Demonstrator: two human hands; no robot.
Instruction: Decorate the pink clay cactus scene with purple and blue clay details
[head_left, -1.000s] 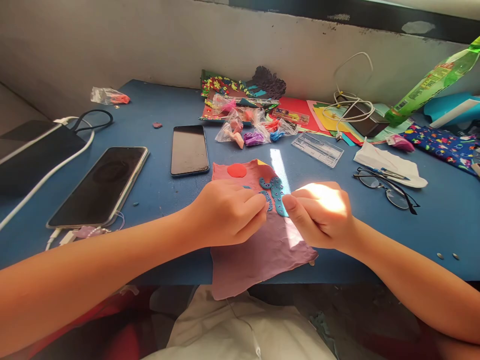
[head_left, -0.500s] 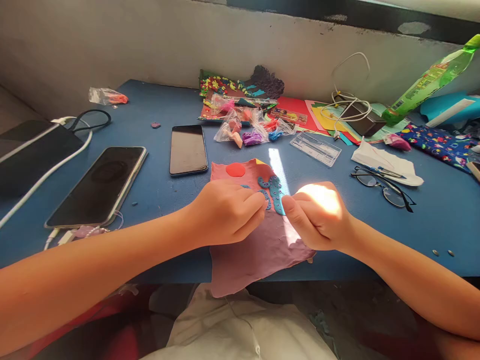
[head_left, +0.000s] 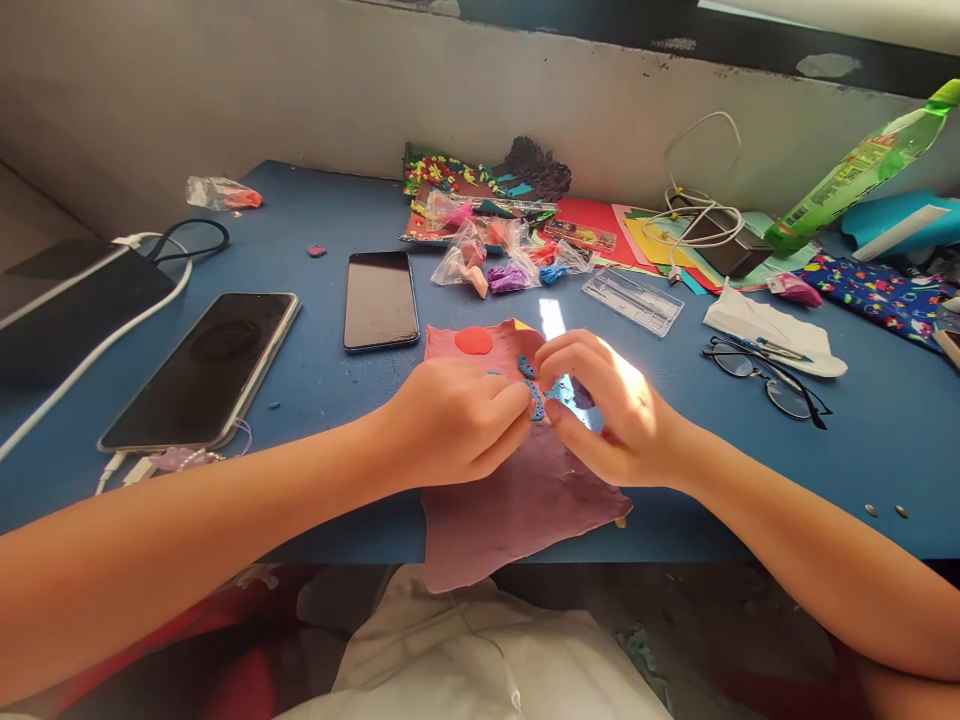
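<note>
A pink-to-mauve clay sheet [head_left: 510, 520] lies in front of me, its lower end hanging past the table edge. A flat red clay disc [head_left: 474, 341] and dotted blue clay pieces [head_left: 527, 366] are on its upper part. My left hand [head_left: 469, 420] is closed over the sheet's middle, fingertips pinched together beside a curved blue piece; what they hold is hidden. My right hand [head_left: 611, 410] is curled close to the left fingertips, thumb and forefinger apart. Between them shows a larger light-blue dotted clay shape [head_left: 574, 395], partly covered by this hand.
Two phones [head_left: 381, 300] lie to the left, one plugged in. Bagged clay [head_left: 510, 275], coloured paper [head_left: 589, 215] and a clear plastic case [head_left: 634, 300] are behind the sheet. Eyeglasses [head_left: 772, 378], a pen on white paper [head_left: 776, 330] and a leaning green bottle [head_left: 862, 170] are at right.
My right hand has moved left and slightly up, to beside the left fingertips, and its thumb and forefinger have spread from a closed grip. My left hand has stayed almost still.
</note>
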